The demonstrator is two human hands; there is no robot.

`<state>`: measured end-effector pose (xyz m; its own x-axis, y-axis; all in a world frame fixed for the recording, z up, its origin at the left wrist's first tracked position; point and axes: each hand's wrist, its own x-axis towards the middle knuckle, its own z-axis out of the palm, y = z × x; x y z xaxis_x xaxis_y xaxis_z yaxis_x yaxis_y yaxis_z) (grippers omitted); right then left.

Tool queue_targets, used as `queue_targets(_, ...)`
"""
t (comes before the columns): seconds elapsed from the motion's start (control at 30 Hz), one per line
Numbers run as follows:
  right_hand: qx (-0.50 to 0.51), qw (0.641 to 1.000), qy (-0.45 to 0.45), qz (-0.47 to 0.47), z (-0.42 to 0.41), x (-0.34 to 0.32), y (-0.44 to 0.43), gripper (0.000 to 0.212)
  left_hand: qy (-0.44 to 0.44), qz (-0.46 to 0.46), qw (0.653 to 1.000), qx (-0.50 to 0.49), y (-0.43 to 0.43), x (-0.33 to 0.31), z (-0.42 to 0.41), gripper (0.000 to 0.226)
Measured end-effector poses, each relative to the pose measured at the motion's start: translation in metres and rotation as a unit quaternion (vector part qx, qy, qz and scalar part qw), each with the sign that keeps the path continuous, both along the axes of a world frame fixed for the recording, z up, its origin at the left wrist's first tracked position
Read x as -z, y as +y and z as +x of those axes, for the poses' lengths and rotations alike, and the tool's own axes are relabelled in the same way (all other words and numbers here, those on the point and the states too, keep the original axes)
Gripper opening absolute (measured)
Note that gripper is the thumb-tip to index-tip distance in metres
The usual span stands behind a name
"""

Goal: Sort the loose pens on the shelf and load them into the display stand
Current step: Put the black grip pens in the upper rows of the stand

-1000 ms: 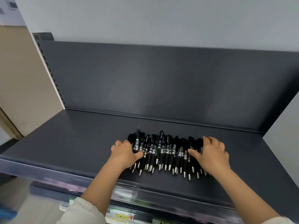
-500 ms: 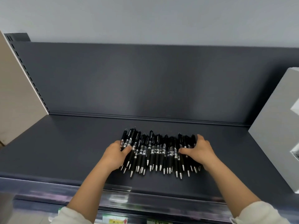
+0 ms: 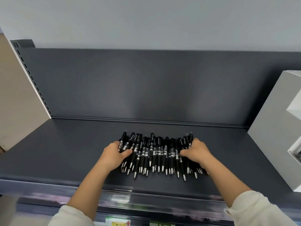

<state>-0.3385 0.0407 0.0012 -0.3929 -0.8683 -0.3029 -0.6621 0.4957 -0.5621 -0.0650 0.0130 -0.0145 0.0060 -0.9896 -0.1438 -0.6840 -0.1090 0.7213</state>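
A row of several black pens point(image 3: 155, 154) with silver tips lies side by side on the dark grey shelf point(image 3: 65, 152), tips toward me. My left hand point(image 3: 114, 154) cups the left end of the row, thumb across a few barrels. My right hand point(image 3: 196, 152) curls round the right end, fingers over the outermost pens. Both hands squeeze the row from its sides. A white display stand point(image 3: 276, 132) sits at the shelf's right end, with a clear pocket at its front.
The shelf's dark back panel point(image 3: 146, 85) rises behind the pens. A slotted upright point(image 3: 32, 79) runs along the left edge. Below the shelf's front lip, price labels point(image 3: 118, 221) show on a lower rail.
Both hands have pushed inward, gathering the pens into a tighter row. The view has shifted right, bringing the white stand into sight.
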Motion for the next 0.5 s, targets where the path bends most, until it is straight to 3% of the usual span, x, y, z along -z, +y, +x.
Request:
queue_targets(0.07,0.008,0.999,-0.024,-0.026,-0.004,0.003,0.002,0.054,0.004,0.003,1.0,0.004,0.001,0.0,0.002,0.037)
queue_targets(0.17,0.028,0.996,-0.071,-0.055,-0.011,0.005,0.005,0.047,0.024,-0.019,1.0,0.005,0.002,-0.002,0.001,0.009)
queue_targets(0.4,0.058,0.989,-0.117,-0.065,-0.022,0.009,0.008,0.04,0.093,-0.011,0.996,0.007,0.01,-0.005,-0.008,0.011)
queue_targets(0.5,0.072,0.985,-0.135,-0.075,-0.026,0.009,0.009,0.033,0.089,-0.011,0.996,0.027,0.016,-0.007,-0.015,0.03)
